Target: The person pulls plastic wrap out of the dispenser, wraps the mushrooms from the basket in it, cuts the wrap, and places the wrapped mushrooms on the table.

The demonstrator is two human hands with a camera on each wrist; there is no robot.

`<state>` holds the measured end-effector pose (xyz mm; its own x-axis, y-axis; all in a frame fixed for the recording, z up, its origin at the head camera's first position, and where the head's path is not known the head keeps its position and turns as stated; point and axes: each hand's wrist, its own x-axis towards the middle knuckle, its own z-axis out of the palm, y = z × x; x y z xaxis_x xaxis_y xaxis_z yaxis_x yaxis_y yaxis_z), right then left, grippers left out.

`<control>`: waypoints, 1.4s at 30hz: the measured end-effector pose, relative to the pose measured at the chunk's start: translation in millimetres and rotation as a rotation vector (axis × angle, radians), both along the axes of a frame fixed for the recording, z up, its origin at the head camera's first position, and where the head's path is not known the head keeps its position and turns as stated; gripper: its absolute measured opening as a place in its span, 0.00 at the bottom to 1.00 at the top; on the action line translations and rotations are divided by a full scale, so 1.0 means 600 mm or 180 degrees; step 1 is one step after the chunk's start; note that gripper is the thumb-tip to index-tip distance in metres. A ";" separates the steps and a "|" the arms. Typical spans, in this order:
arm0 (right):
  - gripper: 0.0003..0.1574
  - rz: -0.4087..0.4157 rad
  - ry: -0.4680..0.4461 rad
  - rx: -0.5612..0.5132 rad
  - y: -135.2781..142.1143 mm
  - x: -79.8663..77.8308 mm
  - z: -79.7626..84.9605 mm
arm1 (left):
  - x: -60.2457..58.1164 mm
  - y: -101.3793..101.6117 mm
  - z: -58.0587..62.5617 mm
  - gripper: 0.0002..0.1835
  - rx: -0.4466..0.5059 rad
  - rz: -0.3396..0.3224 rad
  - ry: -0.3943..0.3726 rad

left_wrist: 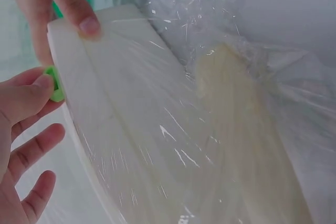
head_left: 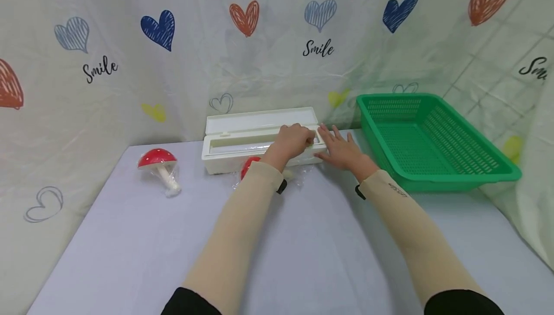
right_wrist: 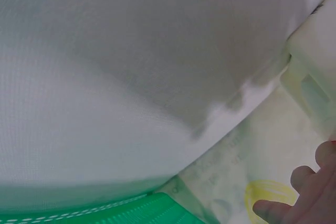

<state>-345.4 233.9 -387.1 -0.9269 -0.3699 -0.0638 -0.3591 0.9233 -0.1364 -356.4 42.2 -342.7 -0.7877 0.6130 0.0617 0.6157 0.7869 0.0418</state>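
Note:
A long white cling film box (head_left: 222, 164) stands at the back of the table, its lid (head_left: 259, 119) raised. My left hand (head_left: 291, 143) is over the box's right part; in the left wrist view its thumb and forefinger pinch a green slide cutter (left_wrist: 55, 96) at the rim, other fingers loose. Straight, spread fingers of my right hand (head_left: 342, 154) rest on the box's right end, thumb on the front. Clear cling film (left_wrist: 131, 108) hangs down the front and over a toy mushroom's pale stem (left_wrist: 231, 108). The red cap (head_left: 248, 165) is partly hidden behind my left forearm.
Another red-capped toy mushroom (head_left: 157, 157), wrapped in film, lies on the left of the white-covered table (head_left: 130, 247). A green plastic basket (head_left: 441, 179) sits to the right of my right hand. A heart-printed curtain (head_left: 277, 69) hangs close behind.

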 end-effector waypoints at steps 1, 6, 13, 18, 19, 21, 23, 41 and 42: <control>0.53 -0.0004 -0.0011 0.0015 0.000 0.000 0.000 | 0.000 0.000 0.000 0.10 -0.0010 0.0006 0.0003; 0.53 -0.0031 -0.0027 0.0099 -0.002 -0.002 0.001 | 0.001 0.000 0.003 0.12 -0.0039 0.0057 -0.0012; 0.53 -0.0071 -0.0055 0.0192 -0.002 -0.004 0.004 | 0.004 0.002 0.007 0.13 -0.0016 0.0122 -0.0116; 0.53 -0.0064 -0.0064 0.0193 -0.003 -0.003 0.007 | 0.008 0.002 0.011 0.12 -0.0035 0.0107 -0.0187; 0.53 -0.0058 -0.0069 0.0191 -0.003 -0.002 0.007 | 0.008 0.002 0.012 0.12 -0.0041 0.0105 -0.0201; 0.53 -0.0048 -0.0078 0.0192 -0.003 -0.001 0.009 | 0.011 0.002 0.013 0.12 -0.0050 0.0102 -0.0223; 0.53 -0.0045 -0.0095 0.0187 -0.003 0.001 0.010 | 0.012 0.001 0.014 0.12 -0.0042 0.0101 -0.0238; 0.54 -0.0052 -0.0075 0.0232 -0.002 0.000 0.005 | 0.001 -0.003 0.001 0.12 -0.0020 -0.0145 -0.0051; 0.54 -0.0050 -0.0067 0.0242 -0.002 0.000 0.005 | -0.001 -0.002 0.000 0.12 -0.0014 -0.0151 -0.0057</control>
<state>-345.4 232.9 -383.9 -0.9307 -0.3486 -0.1107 -0.3422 0.9368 -0.0730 -356.8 40.7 -342.8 -0.7587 0.6499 0.0452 0.6514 0.7571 0.0498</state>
